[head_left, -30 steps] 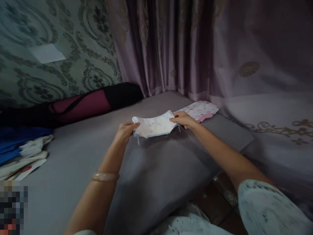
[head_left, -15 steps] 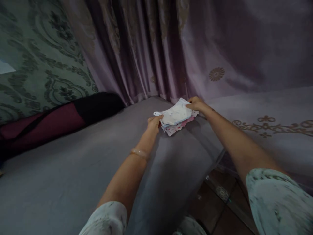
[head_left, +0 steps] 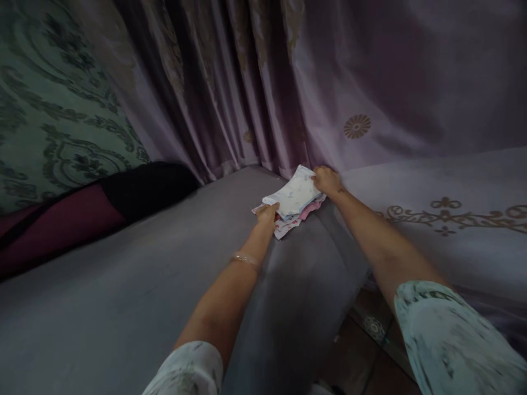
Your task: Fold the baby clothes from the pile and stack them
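A small stack of folded cloths (head_left: 294, 195) lies near the corner of a grey padded surface (head_left: 164, 263). The top cloth is white with faint marks; pink and patterned layers show beneath it. My left hand (head_left: 268, 214) grips the near left edge of the stack, thumb on top. At the right end, my right hand (head_left: 326, 181) pinches the top cloth's edge. Which layers the fingers hold underneath is hidden.
A black and maroon long bag (head_left: 119, 203) lies along the patterned green wall (head_left: 74, 109) at the left. Purple curtains (head_left: 329, 82) hang behind the stack and down the right side. Brown floor tiles (head_left: 354, 345) show at the lower right.
The view has shifted slightly. My left hand has moved a little right and nearer along the stack's edge, and a patterned lower layer now shows left of it. Both hands still hold the stack.
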`<state>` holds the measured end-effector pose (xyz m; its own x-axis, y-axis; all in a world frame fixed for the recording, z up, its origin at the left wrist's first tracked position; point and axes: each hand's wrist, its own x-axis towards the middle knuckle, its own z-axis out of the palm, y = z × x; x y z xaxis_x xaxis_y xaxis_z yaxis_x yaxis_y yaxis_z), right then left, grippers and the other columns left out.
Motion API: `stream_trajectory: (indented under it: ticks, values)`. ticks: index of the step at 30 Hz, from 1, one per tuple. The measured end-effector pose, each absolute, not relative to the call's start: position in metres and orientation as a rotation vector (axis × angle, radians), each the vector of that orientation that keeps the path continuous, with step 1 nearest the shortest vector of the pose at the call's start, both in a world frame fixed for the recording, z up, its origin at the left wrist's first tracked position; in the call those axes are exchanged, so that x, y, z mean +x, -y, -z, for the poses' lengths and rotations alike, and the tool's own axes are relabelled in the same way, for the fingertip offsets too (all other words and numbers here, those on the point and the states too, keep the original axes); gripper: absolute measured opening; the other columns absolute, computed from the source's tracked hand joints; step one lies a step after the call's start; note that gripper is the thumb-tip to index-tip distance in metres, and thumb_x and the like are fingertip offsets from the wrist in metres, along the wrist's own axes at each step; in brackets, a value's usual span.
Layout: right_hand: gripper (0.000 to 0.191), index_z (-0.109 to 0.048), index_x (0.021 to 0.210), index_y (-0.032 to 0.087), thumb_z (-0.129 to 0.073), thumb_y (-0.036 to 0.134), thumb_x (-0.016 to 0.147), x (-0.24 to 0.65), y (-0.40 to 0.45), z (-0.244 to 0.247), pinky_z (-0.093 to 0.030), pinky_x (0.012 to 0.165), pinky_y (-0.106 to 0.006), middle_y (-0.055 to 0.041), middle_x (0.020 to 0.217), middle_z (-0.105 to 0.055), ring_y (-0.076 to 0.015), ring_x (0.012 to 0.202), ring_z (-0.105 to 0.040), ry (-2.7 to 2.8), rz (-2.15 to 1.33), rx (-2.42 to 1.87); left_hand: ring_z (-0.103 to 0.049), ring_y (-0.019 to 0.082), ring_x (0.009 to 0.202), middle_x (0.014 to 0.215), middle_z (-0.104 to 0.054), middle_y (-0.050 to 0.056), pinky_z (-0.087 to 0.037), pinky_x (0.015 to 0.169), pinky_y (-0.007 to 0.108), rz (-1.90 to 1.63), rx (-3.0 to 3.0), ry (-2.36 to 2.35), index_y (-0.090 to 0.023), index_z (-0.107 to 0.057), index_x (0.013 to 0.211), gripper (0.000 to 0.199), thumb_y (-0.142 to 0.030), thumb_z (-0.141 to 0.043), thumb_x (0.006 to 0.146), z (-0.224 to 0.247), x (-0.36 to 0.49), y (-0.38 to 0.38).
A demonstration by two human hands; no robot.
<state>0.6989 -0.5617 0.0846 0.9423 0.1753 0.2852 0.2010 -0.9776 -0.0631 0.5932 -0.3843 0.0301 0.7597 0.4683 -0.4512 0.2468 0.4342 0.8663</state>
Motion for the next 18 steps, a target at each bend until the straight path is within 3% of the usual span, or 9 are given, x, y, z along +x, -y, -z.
stream_trajectory:
  ticks: [12,15,18]
  values:
    - [0.03,-0.06,0.119,0.012,-0.048,0.019,0.092,0.711,0.561,-0.054,-0.045,0.087,-0.035,-0.0183,0.119,-0.062,-0.0282,0.112,-0.057,0.151,0.344,-3.051,-0.058,0.012,0.048,0.052,-0.052,-0.003,-0.048,0.05,0.022,-0.117,1.332,-0.679,-0.018,-0.053,0.065,0.021,-0.01,-0.071,0.073,-0.019,0.591,0.387]
    - [0.029,-0.06,0.118,0.012,-0.048,0.02,0.093,0.711,0.56,-0.043,-0.045,0.088,-0.036,-0.0194,0.119,-0.062,-0.0288,0.114,-0.057,0.092,0.328,-3.052,-0.066,0.018,0.064,0.064,-0.061,0.003,-0.05,0.055,0.025,-0.142,1.387,-0.684,-0.018,-0.056,0.076,0.017,-0.012,-0.072,0.071,-0.015,0.589,0.386]
    - [0.034,-0.055,0.124,0.01,-0.048,0.02,0.092,0.711,0.557,-0.036,-0.046,0.087,-0.037,-0.0207,0.119,-0.061,-0.0298,0.113,-0.058,0.028,0.34,-3.04,-0.068,0.025,0.091,0.088,-0.067,0.011,-0.051,0.071,0.028,-0.226,1.516,-0.693,-0.017,-0.056,0.098,0.035,-0.017,-0.076,0.07,-0.015,0.582,0.386]
